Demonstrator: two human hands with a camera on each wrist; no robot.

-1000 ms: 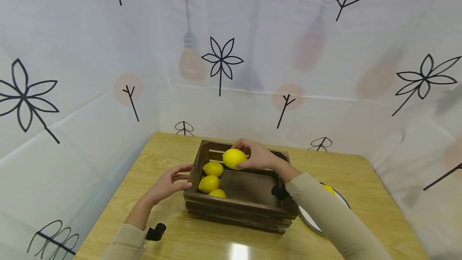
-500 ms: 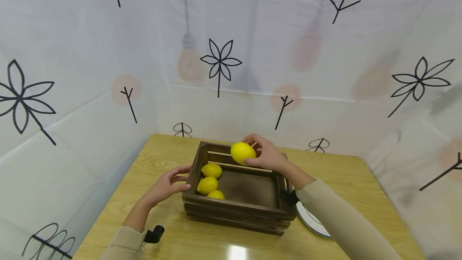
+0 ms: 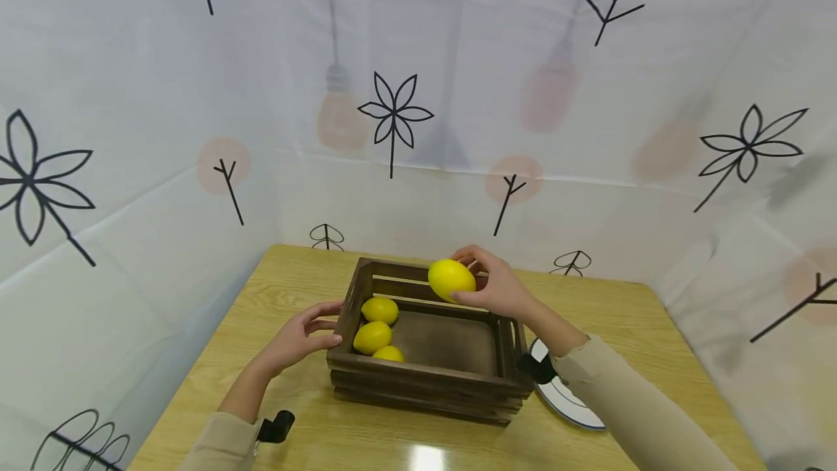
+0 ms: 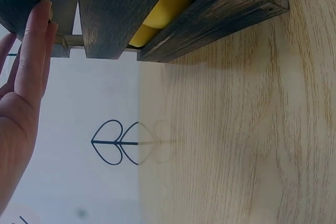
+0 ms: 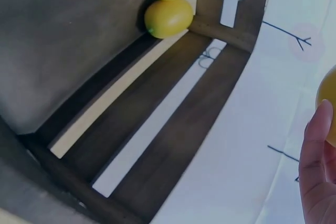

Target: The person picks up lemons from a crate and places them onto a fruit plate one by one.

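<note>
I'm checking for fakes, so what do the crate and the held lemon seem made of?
Crate: wood, stained dark brown, fairly matte; grain shows on its slats. Held lemon: smooth, evenly yellow, slightly shiny; maybe plastic, though real rind is possible.

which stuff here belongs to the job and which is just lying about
Likely job:
lemon in right hand
crate, left hand against it
three lemons inside crate
perhaps plate

Likely just surroundings:
table
patterned backdrop
</note>
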